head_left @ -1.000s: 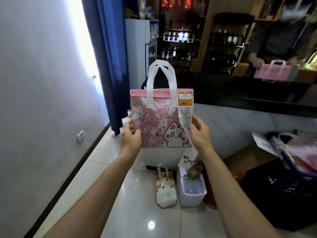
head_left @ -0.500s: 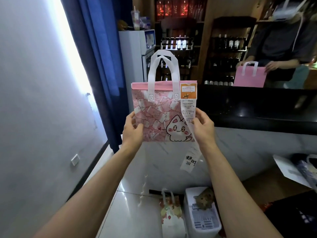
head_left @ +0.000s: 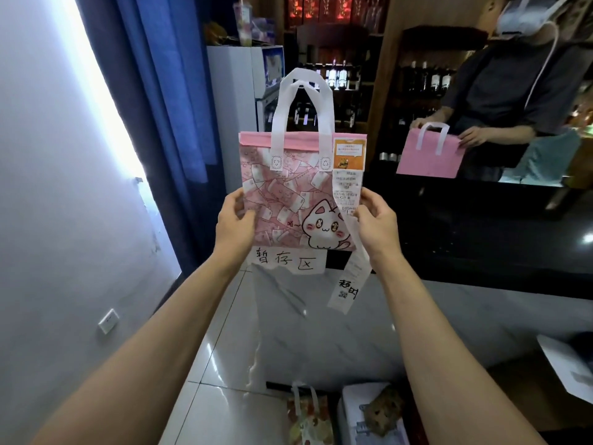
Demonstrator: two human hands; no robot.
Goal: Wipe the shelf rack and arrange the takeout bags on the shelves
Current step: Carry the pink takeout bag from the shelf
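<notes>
Raised since the earlier frame: pink takeout bag (head_left: 288, 200) sits higher against the dark tabletop (head_left: 481, 239), and the handwritten paper sign (head_left: 287, 262) taped to that tabletop's front edge, unseen before, shows just under the bag's base. Left hand (head_left: 234, 224) pinches the bag's left edge, thumb on the printed face, other fingers behind. Bag hangs upright between both hands, long axis vertical, white handles (head_left: 301, 114) up, its base level with the tabletop's edge. Receipt strip (head_left: 348, 232) trails down the bag's right side, below the base. Right hand (head_left: 373, 220) pinches the right edge, the strip under its thumb. Judgement: both hands equally near; the move ahead is up and forward onto the tabletop. Beyond it, a second person (head_left: 500, 91) holds another pink bag (head_left: 430, 155).
</notes>
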